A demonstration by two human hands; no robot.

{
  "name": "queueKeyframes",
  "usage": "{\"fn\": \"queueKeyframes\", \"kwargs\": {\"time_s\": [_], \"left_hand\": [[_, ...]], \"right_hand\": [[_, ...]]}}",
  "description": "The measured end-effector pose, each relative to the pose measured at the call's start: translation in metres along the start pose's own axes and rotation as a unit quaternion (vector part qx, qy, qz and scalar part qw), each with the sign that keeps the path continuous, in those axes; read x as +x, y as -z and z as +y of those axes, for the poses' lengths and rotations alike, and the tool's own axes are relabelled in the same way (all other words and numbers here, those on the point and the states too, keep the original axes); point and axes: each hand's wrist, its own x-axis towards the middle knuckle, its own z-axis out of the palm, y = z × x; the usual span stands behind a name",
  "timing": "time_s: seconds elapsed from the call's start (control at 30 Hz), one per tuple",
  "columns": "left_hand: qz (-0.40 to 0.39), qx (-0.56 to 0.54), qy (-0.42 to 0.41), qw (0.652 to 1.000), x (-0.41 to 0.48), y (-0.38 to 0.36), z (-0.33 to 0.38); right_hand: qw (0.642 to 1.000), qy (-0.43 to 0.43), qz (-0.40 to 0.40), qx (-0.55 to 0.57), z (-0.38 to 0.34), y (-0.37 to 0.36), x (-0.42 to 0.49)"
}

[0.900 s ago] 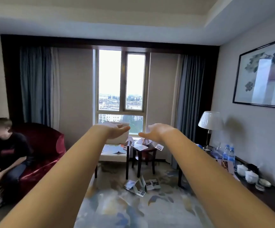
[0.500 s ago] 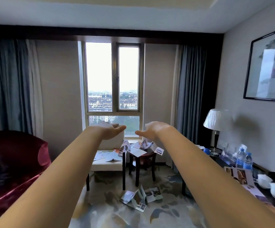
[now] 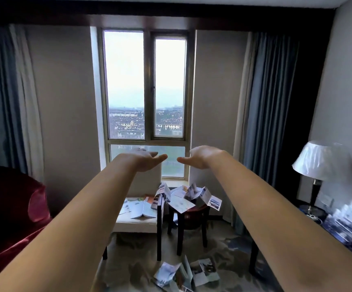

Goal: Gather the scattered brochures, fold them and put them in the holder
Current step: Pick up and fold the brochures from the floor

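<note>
Both arms stretched out straight toward the window (image 3: 145, 89). Left hand (image 3: 144, 160) and right hand (image 3: 200, 157) palms down, fingers relaxed and straight, thumbs pointing at each other with a gap between, holding nothing. Brochures (image 3: 188, 197) piled loose and unfolded on the small dark round table (image 3: 192, 216) under the window. More brochures on the floor (image 3: 183, 275), on the carpet (image 3: 223, 249) in front of that table. An open booklet (image 3: 143, 209) lies on the pale table (image 3: 135, 225) to the left. Red armchair (image 3: 8, 209) far left. Lamp (image 3: 316, 161) on the desk (image 3: 339, 230) at right, things there blurred.
</note>
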Motion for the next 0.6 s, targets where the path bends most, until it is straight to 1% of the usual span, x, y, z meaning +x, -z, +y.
{"fn": "queueKeyframes", "kwargs": {"time_s": [0.13, 0.27, 0.5, 0.6], "left_hand": [[-0.004, 0.015, 0.002, 1.0, 0.098, -0.01, -0.004], [0.006, 0.011, -0.013, 1.0, 0.197, -0.014, -0.005], [0.024, 0.053, -0.052, 0.997, 0.372, 0.002, 0.006], [0.005, 0.056, -0.073, 0.996, 0.433, 0.0, 0.022]], "right_hand": [[1.0, -0.003, -0.002, -0.008, 0.02, -0.017, 0.091], [0.999, -0.029, 0.004, -0.016, 0.039, -0.032, 0.18], [0.996, -0.082, 0.026, -0.018, 0.087, -0.024, 0.327], [0.995, -0.1, 0.019, -0.011, 0.115, -0.025, 0.38]]}}
